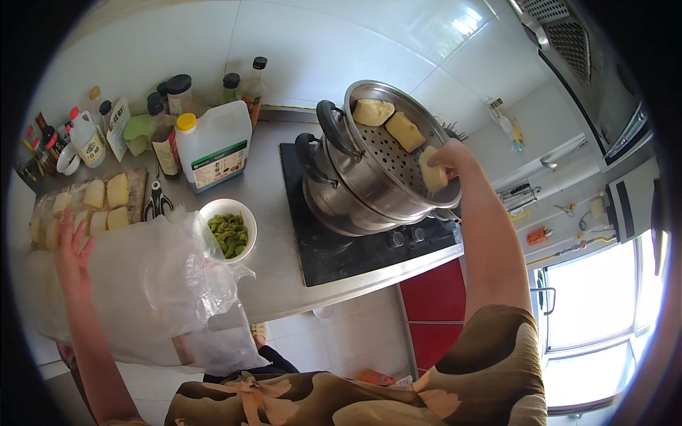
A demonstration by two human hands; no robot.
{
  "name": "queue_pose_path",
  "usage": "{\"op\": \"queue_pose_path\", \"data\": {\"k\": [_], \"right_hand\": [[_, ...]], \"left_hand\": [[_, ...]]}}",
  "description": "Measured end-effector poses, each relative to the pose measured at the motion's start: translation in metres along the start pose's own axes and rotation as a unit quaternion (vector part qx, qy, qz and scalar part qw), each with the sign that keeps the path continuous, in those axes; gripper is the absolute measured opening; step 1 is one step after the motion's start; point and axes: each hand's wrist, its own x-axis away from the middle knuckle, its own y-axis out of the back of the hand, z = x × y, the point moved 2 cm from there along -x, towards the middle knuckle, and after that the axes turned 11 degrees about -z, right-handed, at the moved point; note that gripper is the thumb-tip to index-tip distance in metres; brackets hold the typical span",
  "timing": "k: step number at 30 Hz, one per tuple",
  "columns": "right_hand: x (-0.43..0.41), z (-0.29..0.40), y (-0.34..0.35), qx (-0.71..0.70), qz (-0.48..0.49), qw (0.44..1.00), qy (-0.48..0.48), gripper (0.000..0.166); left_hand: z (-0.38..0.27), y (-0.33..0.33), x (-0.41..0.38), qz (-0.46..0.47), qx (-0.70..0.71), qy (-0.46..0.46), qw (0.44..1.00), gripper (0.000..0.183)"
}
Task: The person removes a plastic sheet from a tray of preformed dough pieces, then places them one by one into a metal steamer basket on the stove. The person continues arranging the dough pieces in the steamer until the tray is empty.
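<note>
My right hand [452, 158] grips a pale yellow dough piece [434, 173] at the right inner wall of a perforated steel steamer tier [381, 154]. Two more pieces, a rounded bun [373, 112] and a block-shaped one [405, 131], rest in that tier. Beneath it is a steel pot [330, 207]. At the left, my left hand [73, 253] is spread over a wooden board [137, 183] with several cut dough pieces [118, 190]; whether it touches them I cannot tell. A clear plastic sheet [144, 282] covers the board's near part, beside my left forearm.
The pot stands on a black gas cooktop [309, 255]. A white bowl of green vegetables [229, 237], black-handled scissors [157, 202] and a yellow-capped jug [216, 149] are on the steel counter [272, 287]. Several bottles [165, 141] line the wall. A range hood [565, 48] hangs upper right.
</note>
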Motion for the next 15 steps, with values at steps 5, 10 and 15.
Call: {"op": "queue_pose_path", "data": {"k": [5, 10, 15], "right_hand": [[-0.023, -0.013, -0.013, 0.032, 0.027, 0.999, -0.008, 0.031], [-0.017, -0.005, -0.008, 0.133, -0.001, 0.991, 0.017, 0.03], [0.0, 0.011, -0.004, 0.189, -0.073, 0.977, 0.07, 0.028]], "left_hand": [[0.013, -0.015, 0.005, -0.003, -0.014, -0.023, 1.0, 0.059], [0.017, -0.025, 0.005, 0.017, -0.032, -0.032, 0.999, 0.059], [0.017, -0.031, 0.005, 0.028, -0.045, -0.032, 0.998, 0.058]]}}
